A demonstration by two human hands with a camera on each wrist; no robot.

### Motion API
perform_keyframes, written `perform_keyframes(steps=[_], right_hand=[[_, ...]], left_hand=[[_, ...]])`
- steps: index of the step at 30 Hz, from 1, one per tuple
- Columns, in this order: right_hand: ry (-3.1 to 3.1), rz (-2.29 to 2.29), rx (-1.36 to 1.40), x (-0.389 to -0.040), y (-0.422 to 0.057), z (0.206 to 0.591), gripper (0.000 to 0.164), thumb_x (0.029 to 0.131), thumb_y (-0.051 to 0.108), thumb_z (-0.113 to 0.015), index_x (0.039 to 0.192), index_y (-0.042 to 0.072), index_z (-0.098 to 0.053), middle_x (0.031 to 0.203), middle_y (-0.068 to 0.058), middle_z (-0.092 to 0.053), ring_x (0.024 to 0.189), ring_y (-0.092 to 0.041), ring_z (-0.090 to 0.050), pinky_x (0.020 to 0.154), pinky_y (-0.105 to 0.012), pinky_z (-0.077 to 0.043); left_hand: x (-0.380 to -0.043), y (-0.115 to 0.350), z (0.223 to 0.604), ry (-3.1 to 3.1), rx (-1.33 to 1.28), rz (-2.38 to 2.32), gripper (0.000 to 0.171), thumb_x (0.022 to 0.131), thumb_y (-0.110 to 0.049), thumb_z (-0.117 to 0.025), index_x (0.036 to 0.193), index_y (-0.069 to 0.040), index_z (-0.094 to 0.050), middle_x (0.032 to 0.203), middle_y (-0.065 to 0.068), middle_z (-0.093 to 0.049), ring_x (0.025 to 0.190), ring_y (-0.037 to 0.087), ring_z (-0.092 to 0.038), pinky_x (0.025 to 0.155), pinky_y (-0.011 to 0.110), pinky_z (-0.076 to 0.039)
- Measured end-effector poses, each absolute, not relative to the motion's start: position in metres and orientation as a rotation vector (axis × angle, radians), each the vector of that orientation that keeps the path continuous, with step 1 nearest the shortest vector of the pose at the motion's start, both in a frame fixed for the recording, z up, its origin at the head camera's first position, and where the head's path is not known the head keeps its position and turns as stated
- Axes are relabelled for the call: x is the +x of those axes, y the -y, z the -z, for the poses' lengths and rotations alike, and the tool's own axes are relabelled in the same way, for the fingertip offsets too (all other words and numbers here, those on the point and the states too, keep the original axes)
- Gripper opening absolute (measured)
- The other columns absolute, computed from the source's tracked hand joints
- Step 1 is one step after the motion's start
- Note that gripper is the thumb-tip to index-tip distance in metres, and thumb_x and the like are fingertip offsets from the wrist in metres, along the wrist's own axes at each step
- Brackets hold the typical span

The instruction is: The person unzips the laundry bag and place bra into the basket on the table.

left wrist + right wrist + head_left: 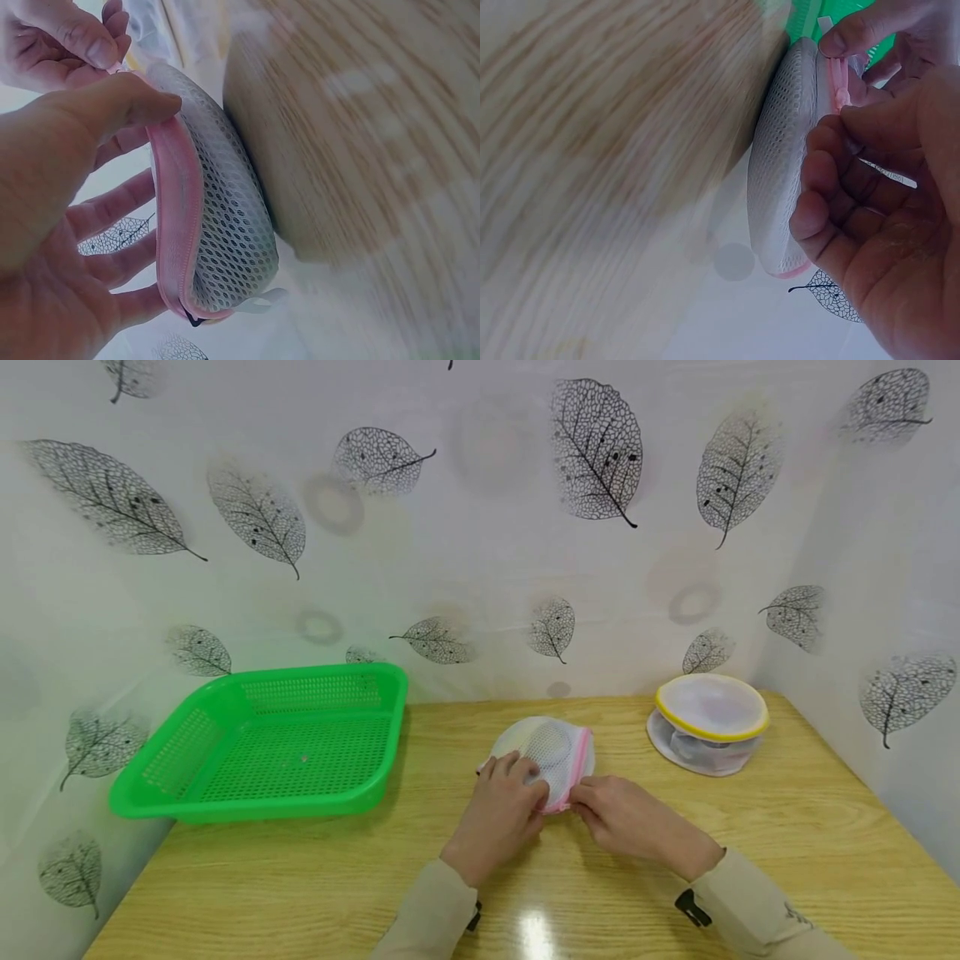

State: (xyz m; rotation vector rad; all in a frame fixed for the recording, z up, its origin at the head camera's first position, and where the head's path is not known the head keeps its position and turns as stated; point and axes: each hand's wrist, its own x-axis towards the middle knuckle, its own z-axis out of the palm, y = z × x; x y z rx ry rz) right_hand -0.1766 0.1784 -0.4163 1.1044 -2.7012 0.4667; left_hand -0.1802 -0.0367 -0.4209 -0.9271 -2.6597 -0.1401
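Note:
A white mesh laundry bag with a pink zipper band lies on the table, slightly puffed up. My left hand grips the bag near its front end. In the left wrist view its thumb presses on the pink band, with the other fingers spread behind the bag. At the band's near end, my right hand pinches the zipper with thumb and curled forefinger. Beside those fingertips, the right wrist view shows the pink zipper end; the exact bit pinched is partly hidden.
A green perforated plastic basket stands at the left of the wooden table. Back right sits a round, whitish mesh bag with a yellow rim. A leaf-patterned curtain closes off the table's rear.

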Motion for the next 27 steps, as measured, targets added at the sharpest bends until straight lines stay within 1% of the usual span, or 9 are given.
perform_keyframes(steps=[8,14,21,27], right_hand=[[2.710,-0.470,1.094,-0.1767,-0.1805,0.4180,0.012,0.092,0.004,-0.067,0.085,0.013,-0.067,0.079,0.008,-0.062,0.068,0.002,-0.047,0.061,-0.021,-0.046],[2.707,-0.473,1.091,-0.1766,-0.1808,0.4180,0.011,0.092,0.003,-0.067,0.085,0.012,-0.068,0.078,0.007,-0.062,0.067,0.002,-0.046,0.060,-0.020,-0.044],[2.706,-0.467,1.079,-0.1767,-0.1837,0.4169,0.010,0.092,0.003,-0.067,0.089,0.012,-0.070,0.082,0.006,-0.066,0.070,0.001,-0.051,0.063,-0.023,-0.049],[2.694,-0.478,1.062,-0.1770,-0.1855,0.4176,0.009,0.091,0.003,-0.068,0.088,0.011,-0.070,0.079,0.008,-0.062,0.069,0.001,-0.048,0.062,-0.022,-0.046]], left_hand=[[-0.1805,0.0380,0.4188,2.691,-0.945,0.135,0.013,0.088,-0.029,-0.079,0.086,-0.023,-0.068,0.123,0.000,-0.066,0.130,0.032,-0.058,0.105,0.056,-0.050],[-0.1808,0.0388,0.4171,2.697,-0.956,0.116,0.011,0.088,-0.030,-0.078,0.088,-0.023,-0.070,0.122,0.000,-0.066,0.130,0.031,-0.058,0.106,0.055,-0.050],[-0.1812,0.0400,0.4178,2.724,-0.959,0.127,0.011,0.088,-0.030,-0.077,0.088,-0.023,-0.070,0.123,0.000,-0.065,0.132,0.030,-0.057,0.108,0.056,-0.049],[-0.1812,0.0411,0.4181,2.736,-0.968,0.140,0.009,0.088,-0.027,-0.077,0.087,-0.022,-0.070,0.124,-0.001,-0.065,0.133,0.030,-0.056,0.108,0.057,-0.048]])
